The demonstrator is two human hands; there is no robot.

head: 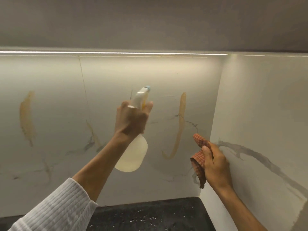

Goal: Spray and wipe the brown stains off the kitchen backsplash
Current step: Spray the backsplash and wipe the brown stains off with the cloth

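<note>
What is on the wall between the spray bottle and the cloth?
In the head view, a long brown stain runs down the backsplash between the spray bottle and the cloth.

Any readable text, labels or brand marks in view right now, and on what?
None: the spray bottle in the left hand shows no label.
None on the orange checked cloth in the right hand.
None on the backsplash.

Surface: black speckled stone countertop (150, 214), at 6 o'clock, meeting the pale marble-look backsplash (58, 155) along its rear edge.
On it: scattered small white droplets or flecks (143, 220) near the middle; nature unclear.
Right end: butts against the side wall panel (258, 180) at 4 o'clock.
</note>
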